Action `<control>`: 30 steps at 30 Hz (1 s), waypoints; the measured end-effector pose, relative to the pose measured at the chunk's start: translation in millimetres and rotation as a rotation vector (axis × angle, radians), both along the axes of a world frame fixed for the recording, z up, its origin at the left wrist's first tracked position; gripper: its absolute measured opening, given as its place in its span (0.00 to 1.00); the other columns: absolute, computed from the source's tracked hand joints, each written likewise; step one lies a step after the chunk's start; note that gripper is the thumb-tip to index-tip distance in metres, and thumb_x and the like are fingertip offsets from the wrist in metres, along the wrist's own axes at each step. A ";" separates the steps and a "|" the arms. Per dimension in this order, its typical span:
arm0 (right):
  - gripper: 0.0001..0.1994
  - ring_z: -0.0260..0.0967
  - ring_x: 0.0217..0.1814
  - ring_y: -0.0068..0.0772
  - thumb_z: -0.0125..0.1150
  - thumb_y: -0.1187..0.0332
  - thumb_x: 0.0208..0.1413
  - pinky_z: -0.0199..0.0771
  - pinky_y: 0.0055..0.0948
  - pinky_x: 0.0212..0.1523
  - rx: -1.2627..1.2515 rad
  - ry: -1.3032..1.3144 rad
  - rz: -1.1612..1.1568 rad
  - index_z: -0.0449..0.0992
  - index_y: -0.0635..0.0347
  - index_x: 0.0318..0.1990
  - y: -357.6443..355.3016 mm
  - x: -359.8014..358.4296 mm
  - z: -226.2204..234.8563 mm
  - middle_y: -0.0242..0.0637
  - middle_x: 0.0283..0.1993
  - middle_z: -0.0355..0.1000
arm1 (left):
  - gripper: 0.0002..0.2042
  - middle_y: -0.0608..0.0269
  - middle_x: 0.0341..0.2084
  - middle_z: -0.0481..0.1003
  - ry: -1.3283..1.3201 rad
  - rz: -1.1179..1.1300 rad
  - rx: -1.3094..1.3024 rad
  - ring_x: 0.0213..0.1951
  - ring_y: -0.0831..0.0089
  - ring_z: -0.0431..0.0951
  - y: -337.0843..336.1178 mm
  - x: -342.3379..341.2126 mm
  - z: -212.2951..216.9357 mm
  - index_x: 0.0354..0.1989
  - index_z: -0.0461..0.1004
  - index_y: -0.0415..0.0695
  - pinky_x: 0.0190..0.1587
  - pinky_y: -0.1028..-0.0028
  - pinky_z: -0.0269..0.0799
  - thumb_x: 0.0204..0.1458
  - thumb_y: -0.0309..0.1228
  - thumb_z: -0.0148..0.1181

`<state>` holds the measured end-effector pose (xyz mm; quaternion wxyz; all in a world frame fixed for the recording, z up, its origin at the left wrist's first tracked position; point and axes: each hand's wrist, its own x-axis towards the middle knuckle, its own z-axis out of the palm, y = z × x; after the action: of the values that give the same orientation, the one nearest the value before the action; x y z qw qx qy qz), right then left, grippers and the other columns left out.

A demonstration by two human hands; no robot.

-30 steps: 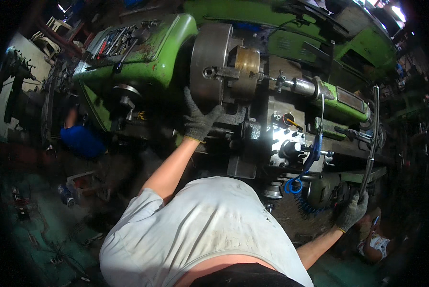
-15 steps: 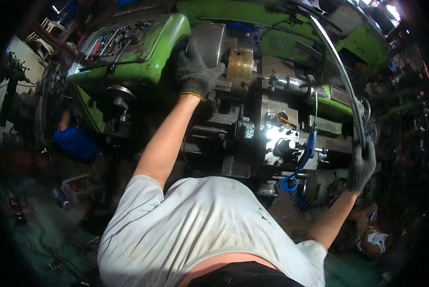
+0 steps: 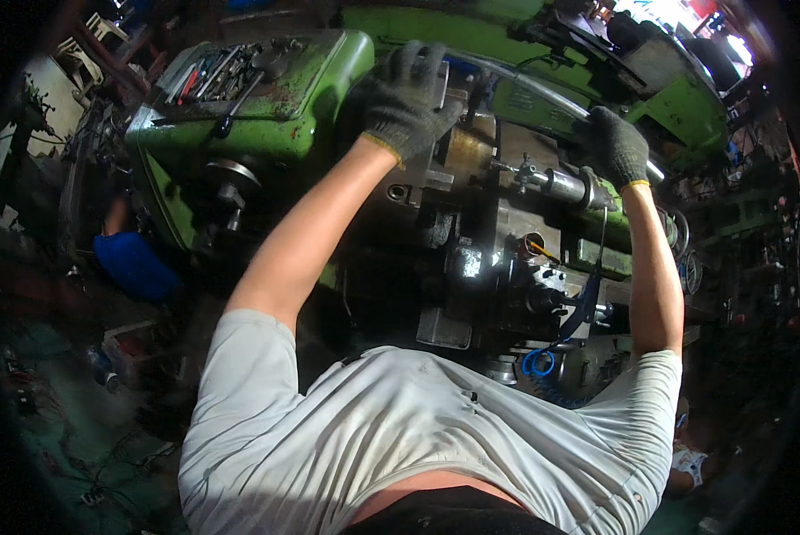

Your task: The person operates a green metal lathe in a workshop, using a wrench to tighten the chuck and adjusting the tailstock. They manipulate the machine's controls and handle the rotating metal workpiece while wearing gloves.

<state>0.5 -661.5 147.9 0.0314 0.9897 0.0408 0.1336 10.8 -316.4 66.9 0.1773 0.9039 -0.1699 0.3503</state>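
Note:
Both hands wear dark grey knit gloves at a green metal lathe (image 3: pixel 324 98). My left hand (image 3: pixel 409 102) lies over the lathe's chuck with fingers stretched and spread, gripping nothing visible. It covers most of the chuck, so I cannot tell how firmly it presses. My right hand (image 3: pixel 618 147) is wrapped round a long metal bar (image 3: pixel 543 92), near its right end. The bar slants across the back of the machine, and its left end reaches close to my left hand. A brownish round metal workpiece (image 3: pixel 471 147) sits just right of the chuck.
Hand tools (image 3: pixel 213 76) lie on the headstock top at the left. The tailstock (image 3: pixel 565 187) stands below my right hand. A coiled blue air hose (image 3: pixel 538 361) hangs in front of the carriage. A person in blue (image 3: pixel 137 263) is at the far left.
My right hand has risen from the lower right and swung the bar from steeply upright to a shallow slant behind the chuck. My left hand has shifted slightly up and right, fingers spread.

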 end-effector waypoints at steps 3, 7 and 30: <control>0.25 0.80 0.40 0.56 0.68 0.39 0.51 0.77 0.48 0.40 -0.099 0.037 0.032 0.82 0.51 0.40 12.6 2.4 12.9 0.49 0.37 0.81 | 0.40 0.46 0.68 0.60 -0.060 -0.085 0.065 0.68 0.43 0.61 2.6 41.3 -6.3 0.74 0.57 0.53 0.68 0.43 0.58 0.53 0.53 0.61; 0.19 0.77 0.44 0.60 0.65 0.46 0.56 0.74 0.52 0.42 -0.117 0.044 0.050 0.78 0.53 0.40 3.2 15.3 9.8 0.51 0.39 0.78 | 0.30 0.51 0.58 0.73 -0.021 -0.226 0.183 0.61 0.48 0.71 -7.4 89.1 0.7 0.63 0.70 0.52 0.65 0.47 0.64 0.52 0.49 0.62; 0.29 0.77 0.51 0.59 0.52 0.38 0.64 0.72 0.49 0.53 -0.021 0.100 -0.389 0.81 0.57 0.47 34.1 -124.2 5.9 0.54 0.45 0.80 | 0.15 0.45 0.37 0.84 0.285 -0.351 0.644 0.43 0.50 0.85 -38.7 174.5 32.1 0.36 0.87 0.44 0.45 0.55 0.80 0.49 0.38 0.57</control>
<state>-123.7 -627.4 153.8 0.0650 0.9839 -0.1484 0.0753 185.3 -355.1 99.1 -0.0366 0.9100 -0.3967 0.1146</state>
